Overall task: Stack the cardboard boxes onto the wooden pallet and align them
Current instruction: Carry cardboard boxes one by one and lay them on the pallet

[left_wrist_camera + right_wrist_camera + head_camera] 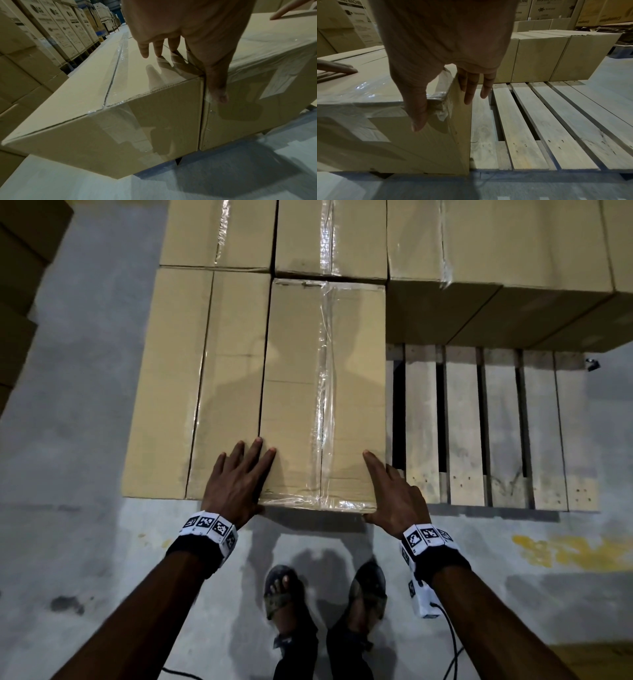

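Observation:
A long taped cardboard box (325,392) lies on the wooden pallet (479,422), tight against a neighbouring box (191,385) on its left. More boxes (496,251) fill the back row. My left hand (239,477) lies flat with straight fingers across the seam between the two boxes, its thumb (219,92) hanging down the front face. My right hand (394,491) wraps the box's near right corner: the index finger rests on top, the other fingers (469,92) run straight along the right side, and the thumb (418,119) presses the front. Neither hand holds anything.
Bare pallet slats (539,121) stretch to the right of the box, with a row of boxes (539,56) behind them. Tall stacks of printed cartons (60,27) stand to the left. My sandalled feet (325,594) stand on the concrete floor beside a cable (452,645).

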The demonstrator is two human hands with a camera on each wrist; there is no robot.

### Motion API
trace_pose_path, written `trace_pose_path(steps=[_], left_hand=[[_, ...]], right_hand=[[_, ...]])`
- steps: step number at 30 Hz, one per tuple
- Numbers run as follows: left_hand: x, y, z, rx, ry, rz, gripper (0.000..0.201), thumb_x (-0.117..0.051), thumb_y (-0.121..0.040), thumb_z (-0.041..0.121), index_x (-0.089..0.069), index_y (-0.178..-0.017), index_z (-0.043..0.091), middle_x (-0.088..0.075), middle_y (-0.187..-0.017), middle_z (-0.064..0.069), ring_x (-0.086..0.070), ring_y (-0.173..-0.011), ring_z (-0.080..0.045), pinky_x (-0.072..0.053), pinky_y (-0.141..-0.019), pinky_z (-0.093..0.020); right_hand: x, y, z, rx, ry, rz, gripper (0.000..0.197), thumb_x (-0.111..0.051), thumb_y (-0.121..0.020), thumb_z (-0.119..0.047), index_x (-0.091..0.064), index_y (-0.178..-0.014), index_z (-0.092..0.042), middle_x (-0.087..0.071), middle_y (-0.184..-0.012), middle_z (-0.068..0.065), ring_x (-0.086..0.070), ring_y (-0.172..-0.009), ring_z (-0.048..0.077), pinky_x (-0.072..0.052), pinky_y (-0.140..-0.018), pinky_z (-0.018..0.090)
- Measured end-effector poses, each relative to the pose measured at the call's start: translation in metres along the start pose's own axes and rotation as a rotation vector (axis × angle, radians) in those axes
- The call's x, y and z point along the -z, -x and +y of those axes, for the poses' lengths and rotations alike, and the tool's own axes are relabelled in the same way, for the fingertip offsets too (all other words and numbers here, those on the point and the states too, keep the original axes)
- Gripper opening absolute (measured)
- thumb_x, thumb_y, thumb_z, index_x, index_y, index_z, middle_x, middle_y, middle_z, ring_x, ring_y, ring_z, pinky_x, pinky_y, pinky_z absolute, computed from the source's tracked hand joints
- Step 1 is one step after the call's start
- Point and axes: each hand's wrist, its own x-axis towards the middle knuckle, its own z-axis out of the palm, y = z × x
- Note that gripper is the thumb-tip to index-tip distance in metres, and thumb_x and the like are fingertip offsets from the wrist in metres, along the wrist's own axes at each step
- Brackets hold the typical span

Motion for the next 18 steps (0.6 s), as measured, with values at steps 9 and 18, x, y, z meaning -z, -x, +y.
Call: trace_pose_path(steps=[9,18], left_hand=[[-0.0048,-0.0032,-0.0086,-0.060,0.011,0.017,0.147,-0.102,-0.043,0.045,-0.023,-0.164,0.023,-0.020,-0.171,-0.010,-0.027,-0.152,-0.043,-0.041,-0.113,-0.058],[-0.0099,-0.0036,-0.0094,-0.075,0.016,0.019,0.141,-0.102,-0.045,0.045,-0.025,-0.163,0.026,-0.020,-0.171,-0.008,-0.028,-0.152,-0.043,-0.042,-0.109,-0.060]], right_hand=[[-0.0048,0.0022,0.0016,0.000,-0.024,-0.012,0.137,-0.092,-0.072,-0.033,0.014,-0.157,-0.048,-0.036,-0.159,0.006,-0.053,-0.131,0.032,-0.047,-0.104,0.052],[-0.0079,0.0006,0.0071,0.018,0.087,0.021,0.144,-0.093,-0.069,-0.027,0.020,-0.154,-0.051,-0.045,-0.152,0.008,-0.064,-0.115,0.034,-0.054,-0.099,0.050]])
